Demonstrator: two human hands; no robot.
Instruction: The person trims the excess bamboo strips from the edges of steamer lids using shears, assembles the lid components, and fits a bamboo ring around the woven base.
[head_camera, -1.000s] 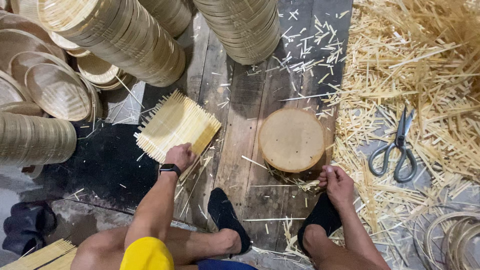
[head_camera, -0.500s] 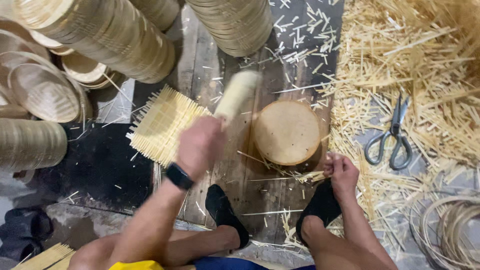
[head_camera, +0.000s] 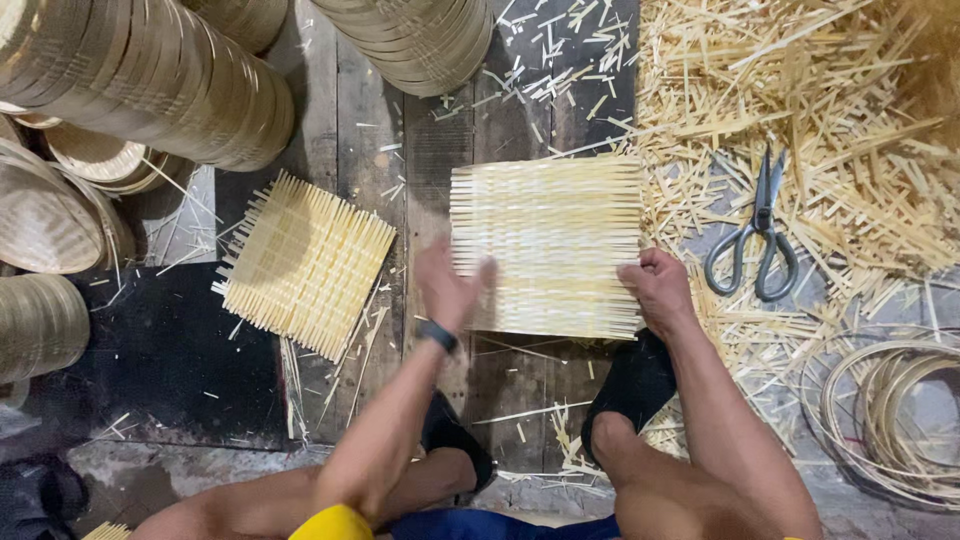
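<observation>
Head view: your left hand (head_camera: 447, 285) lies with fingers spread wide on the left edge of a square woven bamboo mat (head_camera: 545, 245), and your right hand (head_camera: 655, 285) pinches its lower right corner with curled fingers. This mat lies flat on the wooden floor planks (head_camera: 375, 130), between your feet. A second woven mat (head_camera: 305, 262) rests just beside it on the left (a little turned). Scissors (head_camera: 755, 240) lie on the bamboo offcuts (head_camera: 850, 120) at the right, and bamboo hoops (head_camera: 885, 420) sit near your right knee. Stacks of round bamboo baskets (head_camera: 150, 75) stand at the upper left; I cannot tell what is in them.
</observation>
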